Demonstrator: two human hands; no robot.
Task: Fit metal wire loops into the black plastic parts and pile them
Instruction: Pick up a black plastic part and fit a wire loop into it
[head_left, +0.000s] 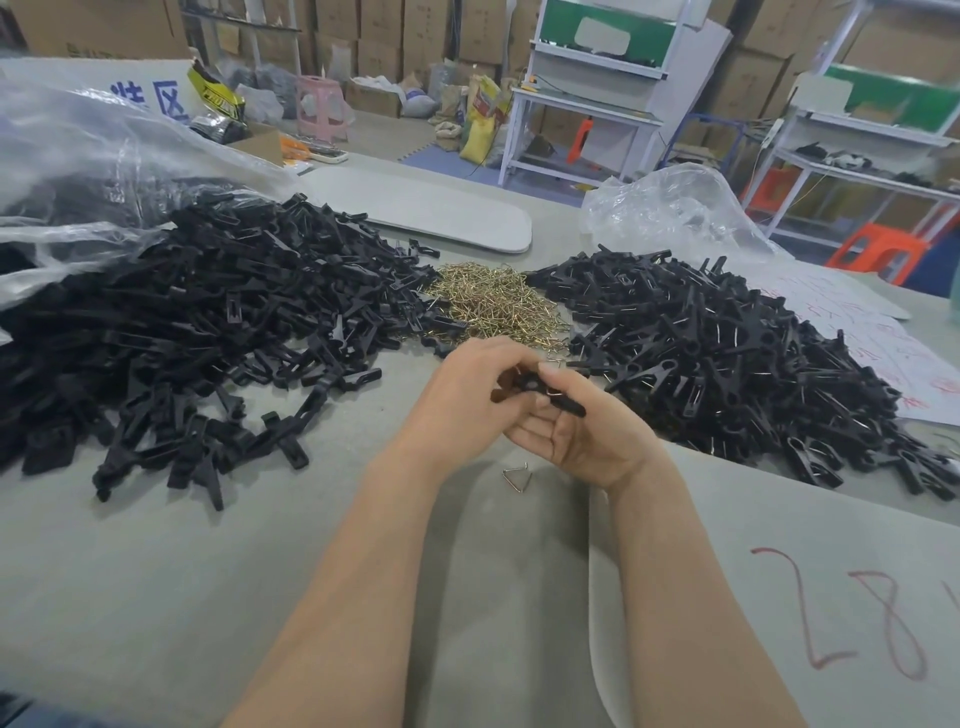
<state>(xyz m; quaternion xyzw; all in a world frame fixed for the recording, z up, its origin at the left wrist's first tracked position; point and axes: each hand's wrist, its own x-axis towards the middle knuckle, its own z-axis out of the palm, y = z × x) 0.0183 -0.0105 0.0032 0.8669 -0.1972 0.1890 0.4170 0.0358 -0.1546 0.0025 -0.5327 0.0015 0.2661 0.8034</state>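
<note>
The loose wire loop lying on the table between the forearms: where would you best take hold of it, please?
Probably from straight above, thumb and forefinger pinching the wire loop across its two legs near the closed corner that points toward the person. It lies flat and alone on the table, so nothing blocks a top approach and no edge is raised.
</note>
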